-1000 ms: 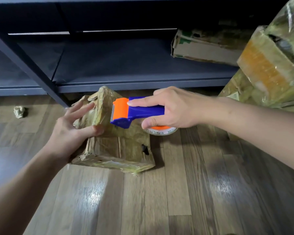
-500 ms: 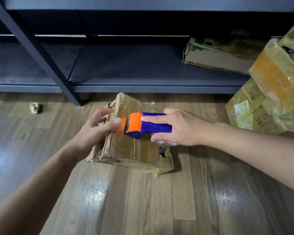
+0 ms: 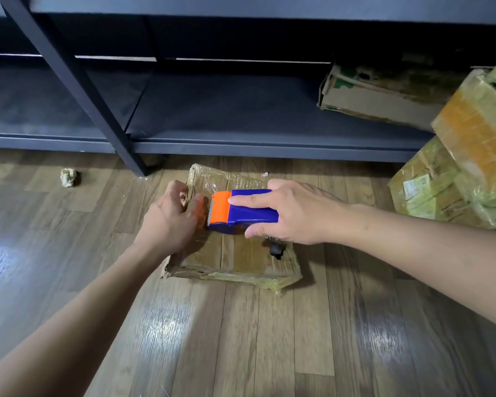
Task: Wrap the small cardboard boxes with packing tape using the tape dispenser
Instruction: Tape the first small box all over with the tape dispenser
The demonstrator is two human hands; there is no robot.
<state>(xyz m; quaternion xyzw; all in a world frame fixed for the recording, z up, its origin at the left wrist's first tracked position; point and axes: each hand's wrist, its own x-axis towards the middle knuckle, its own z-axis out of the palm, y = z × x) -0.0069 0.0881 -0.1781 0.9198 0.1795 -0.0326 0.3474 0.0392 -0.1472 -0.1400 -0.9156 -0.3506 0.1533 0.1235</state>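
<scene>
A worn, tape-covered small cardboard box (image 3: 241, 257) lies on the wooden floor in front of the shelf. It has a dark hole near its right side. My right hand (image 3: 295, 214) grips the blue and orange tape dispenser (image 3: 241, 210) and holds it on top of the box, its toothed orange end pointing left. My left hand (image 3: 171, 217) clasps the box's upper left edge, with the fingers curled right beside the dispenser's blade. The tape roll is hidden under my right hand.
A dark metal shelf unit (image 3: 241, 130) runs along the back, one leg (image 3: 132, 161) standing just left of the box. A flat carton (image 3: 384, 96) lies on the shelf. Taped boxes (image 3: 455, 173) are stacked at right. A crumpled tape ball (image 3: 68, 177) lies at left.
The box has tipped from tilted up to lying flatter. The dispenser and right hand came down onto its top. My left hand shifted from an open palm on the side to clasping the left edge.
</scene>
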